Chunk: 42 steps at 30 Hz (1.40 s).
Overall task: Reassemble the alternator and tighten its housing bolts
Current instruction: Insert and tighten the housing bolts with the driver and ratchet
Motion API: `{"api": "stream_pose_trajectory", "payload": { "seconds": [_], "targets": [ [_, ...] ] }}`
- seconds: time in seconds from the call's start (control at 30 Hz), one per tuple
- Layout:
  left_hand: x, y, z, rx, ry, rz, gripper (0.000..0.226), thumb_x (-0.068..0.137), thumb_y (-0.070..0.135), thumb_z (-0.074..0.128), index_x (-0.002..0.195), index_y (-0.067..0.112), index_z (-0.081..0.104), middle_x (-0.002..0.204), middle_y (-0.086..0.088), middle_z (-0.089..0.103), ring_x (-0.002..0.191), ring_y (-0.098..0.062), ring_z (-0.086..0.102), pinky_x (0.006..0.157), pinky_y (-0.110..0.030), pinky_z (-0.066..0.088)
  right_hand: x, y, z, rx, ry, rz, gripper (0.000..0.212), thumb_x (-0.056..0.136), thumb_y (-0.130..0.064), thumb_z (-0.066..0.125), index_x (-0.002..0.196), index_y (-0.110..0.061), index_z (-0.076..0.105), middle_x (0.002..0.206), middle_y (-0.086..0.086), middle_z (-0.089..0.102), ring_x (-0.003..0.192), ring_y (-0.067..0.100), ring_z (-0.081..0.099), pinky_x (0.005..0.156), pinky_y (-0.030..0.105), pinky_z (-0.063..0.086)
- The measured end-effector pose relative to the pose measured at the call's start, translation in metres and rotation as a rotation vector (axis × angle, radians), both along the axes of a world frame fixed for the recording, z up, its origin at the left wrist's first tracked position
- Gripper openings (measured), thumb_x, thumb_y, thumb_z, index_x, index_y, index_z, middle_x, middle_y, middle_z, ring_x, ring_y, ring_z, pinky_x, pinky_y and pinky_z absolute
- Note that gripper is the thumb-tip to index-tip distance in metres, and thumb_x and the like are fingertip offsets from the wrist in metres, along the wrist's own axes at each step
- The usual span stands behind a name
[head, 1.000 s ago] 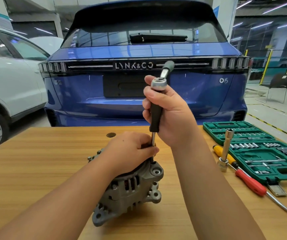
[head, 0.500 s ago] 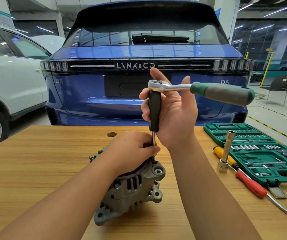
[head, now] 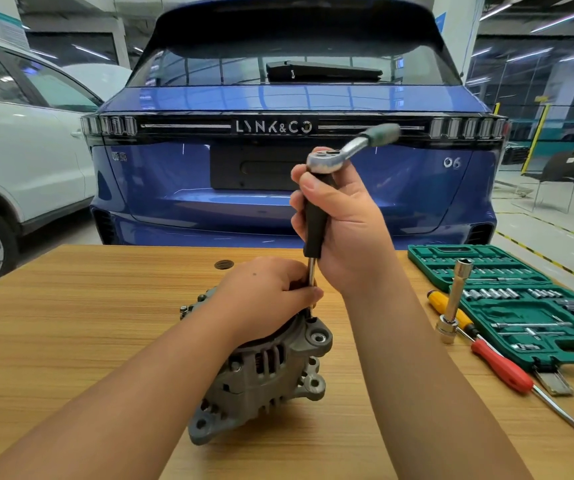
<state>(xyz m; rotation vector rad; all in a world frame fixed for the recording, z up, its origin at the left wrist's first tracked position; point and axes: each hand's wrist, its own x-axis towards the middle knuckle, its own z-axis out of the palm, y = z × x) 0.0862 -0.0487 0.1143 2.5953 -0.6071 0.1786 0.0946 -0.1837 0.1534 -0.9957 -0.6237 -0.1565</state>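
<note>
The chrome ratchet's green handle (head: 380, 135) has swung back from the right — right hand (head: 347, 223) closed round the black extension (head: 315, 223), left hand (head: 268, 296) clamped on the grey cast alternator (head: 264, 372) — bolt-tightening continues.

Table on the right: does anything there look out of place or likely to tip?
A tall socket extension stands upright, leaning, beside the yellow screwdriver instead of in the green socket case; it might topple. Nothing else stands out.

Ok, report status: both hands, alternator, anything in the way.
Right hand closed on ratchet driver, upright. Left hand steadies shaft, presses alternator to table. Bit at housing bolt, contact hidden. Nothing in the way; socket set off right.
</note>
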Motion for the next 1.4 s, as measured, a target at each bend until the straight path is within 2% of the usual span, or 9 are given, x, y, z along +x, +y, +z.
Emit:
{"api": "stream_pose_trajectory", "payload": {
  "seconds": [0.13,0.27,0.47,0.7,0.83,0.97,1.1,1.23,1.4],
  "targets": [
    [-0.001,0.000,-0.001,-0.006,-0.001,-0.003,0.021,0.099,0.050,0.055,0.105,0.036,0.070,0.092,0.015,0.070,0.088,-0.005,0.063,0.084,-0.042,0.057,-0.001,0.005,-0.002,-0.025,-0.183,-0.111,0.033,0.095,-0.006,0.059,0.120,-0.028,0.060,0.089,0.004,0.066,0.067,0.015,0.058,0.059,0.025,0.048],
    [-0.001,0.000,-0.001,-0.017,-0.001,-0.018,0.021,0.099,0.049,0.056,0.104,0.035,0.070,0.093,0.014,0.070,0.089,-0.005,0.063,0.084,-0.043,0.056,0.000,0.004,-0.001,0.022,-0.185,0.016,0.038,0.094,-0.006,0.048,0.124,-0.025,0.062,0.085,0.008,0.056,0.059,0.018,0.047,0.053,0.027,0.041],
    [0.000,0.000,0.000,-0.007,-0.009,-0.006,0.021,0.099,0.050,0.055,0.098,0.035,0.069,0.091,0.014,0.070,0.088,-0.006,0.063,0.083,-0.045,0.056,0.001,-0.003,0.001,0.096,-0.076,0.257,0.052,0.097,-0.054,0.035,0.128,-0.020,0.057,0.089,0.010,0.058,0.064,0.020,0.049,0.059,0.030,0.036],
    [-0.001,-0.002,-0.001,0.045,-0.039,-0.026,0.026,0.099,0.055,0.050,0.105,0.038,0.068,0.091,0.015,0.068,0.085,-0.002,0.060,0.079,-0.039,0.056,-0.002,0.005,0.006,-0.037,0.045,-0.388,0.018,0.094,-0.023,0.071,0.091,-0.009,0.060,0.063,-0.002,0.045,0.051,0.012,0.035,0.047,0.023,0.032],
    [0.002,-0.001,-0.002,0.023,-0.036,-0.006,0.022,0.099,0.054,0.053,0.097,0.037,0.067,0.087,0.014,0.067,0.083,-0.002,0.060,0.079,-0.039,0.056,-0.003,0.000,0.006,0.017,0.024,-0.070,0.022,0.095,-0.012,0.062,0.116,-0.019,0.062,0.077,-0.001,0.061,0.061,0.012,0.052,0.059,0.025,0.046],
    [0.003,0.000,-0.002,-0.001,-0.021,-0.008,0.023,0.099,0.052,0.054,0.101,0.036,0.070,0.089,0.014,0.069,0.085,-0.004,0.062,0.081,-0.042,0.056,-0.001,0.008,-0.001,-0.051,-0.205,-0.188,0.039,0.095,-0.006,0.059,0.125,-0.031,0.060,0.081,0.004,0.056,0.059,0.014,0.047,0.052,0.026,0.043],
    [0.002,0.000,-0.003,-0.007,0.004,0.000,0.022,0.099,0.052,0.054,0.102,0.037,0.070,0.091,0.015,0.071,0.087,-0.005,0.063,0.082,-0.044,0.056,0.005,0.009,-0.004,-0.052,-0.220,-0.129,0.046,0.099,-0.004,0.054,0.121,-0.043,0.066,0.079,-0.001,0.059,0.060,0.014,0.044,0.051,0.028,0.038],
    [0.001,0.001,0.004,-0.028,0.049,0.008,0.022,0.099,0.049,0.056,0.099,0.033,0.072,0.091,0.012,0.072,0.087,-0.007,0.065,0.084,-0.044,0.056,0.005,0.008,0.002,0.027,-0.166,0.146,0.040,0.093,-0.032,0.055,0.132,-0.025,0.055,0.083,0.011,0.057,0.059,0.021,0.044,0.049,0.034,0.029],
    [-0.003,-0.001,0.006,-0.008,0.081,-0.005,0.024,0.102,0.046,0.054,0.109,0.031,0.072,0.100,0.011,0.073,0.095,-0.009,0.066,0.089,-0.046,0.055,0.001,0.009,0.002,-0.005,-0.055,-0.057,0.037,0.097,-0.043,0.050,0.126,-0.022,0.059,0.093,0.005,0.057,0.065,0.013,0.051,0.056,0.025,0.040]
  ]
}}
